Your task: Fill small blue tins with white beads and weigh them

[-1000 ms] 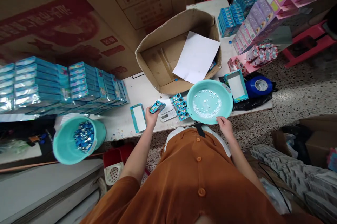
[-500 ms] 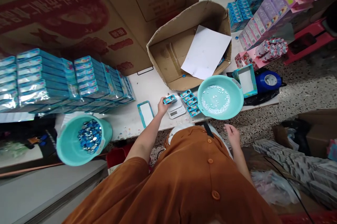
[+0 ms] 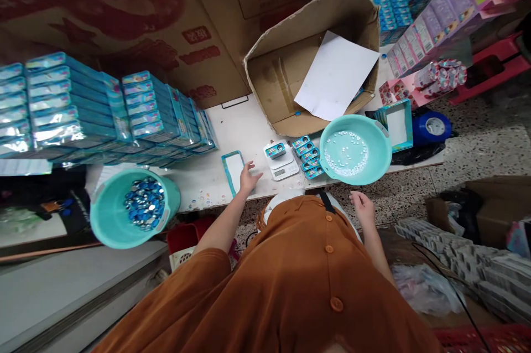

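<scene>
My left hand (image 3: 250, 177) is open, fingers spread, over the table between a small digital scale and a shallow blue-edged tray (image 3: 234, 167). On the platform of the white scale (image 3: 284, 168) lies a small blue box (image 3: 275, 150) with a round dark window, apart from my hand. Several similar boxes (image 3: 307, 155) stand in a row right of the scale. My right hand (image 3: 363, 206) hangs off the table's front edge, below the turquoise basin (image 3: 355, 170), its fingers curled together; what they hold, if anything, is hidden. Small white pieces (image 3: 352, 162) lie in the basin.
A turquoise bucket (image 3: 102, 214) at left holds blue and silver pieces. Stacked blue boxes (image 3: 78, 115) line the table's left side. An open cardboard box (image 3: 269, 79) with a white sheet stands behind the scale. Pink and purple boxes (image 3: 443, 15) are at back right.
My left hand has let go of the small blue box, leaving it on the scale, and has moved left and opened. My right hand stays nearly still. The view has shifted slightly.
</scene>
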`<state>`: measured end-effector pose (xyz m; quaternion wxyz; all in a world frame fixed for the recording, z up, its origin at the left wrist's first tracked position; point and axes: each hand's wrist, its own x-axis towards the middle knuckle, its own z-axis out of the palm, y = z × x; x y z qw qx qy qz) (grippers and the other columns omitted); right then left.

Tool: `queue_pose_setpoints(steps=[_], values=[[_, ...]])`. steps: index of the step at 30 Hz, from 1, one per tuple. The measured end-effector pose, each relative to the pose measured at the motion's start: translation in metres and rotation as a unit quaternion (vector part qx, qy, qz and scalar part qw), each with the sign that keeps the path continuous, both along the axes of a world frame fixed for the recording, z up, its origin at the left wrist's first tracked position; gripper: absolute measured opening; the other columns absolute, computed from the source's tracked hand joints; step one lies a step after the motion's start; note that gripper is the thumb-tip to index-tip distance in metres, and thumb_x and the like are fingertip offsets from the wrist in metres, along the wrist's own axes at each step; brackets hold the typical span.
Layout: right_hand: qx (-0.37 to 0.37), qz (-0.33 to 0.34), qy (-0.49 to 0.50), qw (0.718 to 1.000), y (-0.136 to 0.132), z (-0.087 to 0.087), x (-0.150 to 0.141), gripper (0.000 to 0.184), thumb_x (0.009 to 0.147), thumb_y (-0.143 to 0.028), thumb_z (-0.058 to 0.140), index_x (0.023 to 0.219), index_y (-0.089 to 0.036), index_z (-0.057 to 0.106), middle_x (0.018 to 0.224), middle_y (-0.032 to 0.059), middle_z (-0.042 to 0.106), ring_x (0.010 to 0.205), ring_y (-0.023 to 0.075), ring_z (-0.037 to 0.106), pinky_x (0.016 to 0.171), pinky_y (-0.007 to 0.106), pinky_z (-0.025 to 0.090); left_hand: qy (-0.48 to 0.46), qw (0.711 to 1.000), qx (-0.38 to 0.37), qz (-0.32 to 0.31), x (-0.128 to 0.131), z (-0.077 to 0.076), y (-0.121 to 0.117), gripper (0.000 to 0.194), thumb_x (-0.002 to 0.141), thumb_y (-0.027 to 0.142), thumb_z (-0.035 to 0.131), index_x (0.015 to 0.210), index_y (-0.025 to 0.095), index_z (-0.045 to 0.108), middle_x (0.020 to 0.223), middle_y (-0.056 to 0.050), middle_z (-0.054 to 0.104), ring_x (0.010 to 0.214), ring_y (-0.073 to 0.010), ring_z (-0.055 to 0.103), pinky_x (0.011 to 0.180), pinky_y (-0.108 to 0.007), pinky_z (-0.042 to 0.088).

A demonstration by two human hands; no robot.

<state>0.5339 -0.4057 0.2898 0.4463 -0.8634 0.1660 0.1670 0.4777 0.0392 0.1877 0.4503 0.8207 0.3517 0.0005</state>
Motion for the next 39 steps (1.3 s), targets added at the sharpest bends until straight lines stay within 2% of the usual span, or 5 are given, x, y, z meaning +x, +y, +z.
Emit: queue_pose_setpoints(steps=[15, 23, 27, 30, 39], values=[[-0.009, 0.051, -0.008, 0.999, 0.015, -0.002, -0.001, 0.045, 0.079, -0.056, 0.048, 0.092, -0.019, 0.068, 0.088, 0.0095, 0.071, 0.079, 0.0220, 0.063, 0.079, 0.034, 0.047, -0.012, 1.000, 0.011, 0.010, -0.026, 0.007, 0.003, 0.048, 0.066, 0.028, 0.070, 0.112, 0.021, 0.055, 0.110, -0.008, 0.064, 0.109, -0.0247, 0.058, 0.098, -0.042, 0.041], [-0.001, 0.037, -0.001, 0.999, 0.018, 0.004, -0.012, 0.047, 0.079, -0.059, 0.048, 0.091, -0.018, 0.068, 0.087, 0.0101, 0.071, 0.077, 0.0231, 0.064, 0.077, 0.035, 0.048, -0.108, 0.991, 0.054, -0.059, 0.057, 0.029, -0.031, 0.081, 0.059, 0.029, 0.080, 0.130, 0.019, 0.042, 0.131, -0.013, 0.051, 0.125, -0.0283, 0.043, 0.105, -0.041, 0.034], [0.014, 0.036, -0.007, 0.999, 0.013, 0.008, -0.012, 0.049, 0.078, -0.060, 0.049, 0.091, -0.017, 0.068, 0.086, 0.0103, 0.071, 0.076, 0.0226, 0.064, 0.076, 0.034, 0.048, -0.070, 0.997, 0.008, -0.041, 0.093, 0.036, -0.044, 0.052, 0.061, 0.025, 0.077, 0.108, 0.021, 0.055, 0.104, -0.005, 0.064, 0.101, -0.0248, 0.058, 0.092, -0.038, 0.044], [0.018, 0.036, -0.007, 0.999, 0.003, 0.007, -0.005, 0.049, 0.079, -0.060, 0.048, 0.093, -0.018, 0.068, 0.087, 0.0099, 0.072, 0.077, 0.0223, 0.064, 0.077, 0.034, 0.048, -0.098, 0.994, 0.011, -0.035, 0.100, 0.059, -0.053, 0.036, 0.065, 0.028, 0.075, 0.097, 0.021, 0.058, 0.092, -0.002, 0.064, 0.089, -0.0209, 0.060, 0.084, -0.033, 0.046], [0.035, 0.077, -0.006, 0.996, -0.016, -0.001, 0.041, 0.043, 0.082, -0.056, 0.045, 0.088, -0.020, 0.068, 0.085, 0.0075, 0.072, 0.077, 0.0221, 0.064, 0.076, 0.032, 0.048, -0.254, 0.951, 0.084, -0.153, 0.124, 0.186, -0.140, 0.038, 0.075, 0.032, 0.069, 0.112, 0.025, 0.061, 0.108, -0.005, 0.060, 0.104, -0.0235, 0.055, 0.094, -0.036, 0.043]])
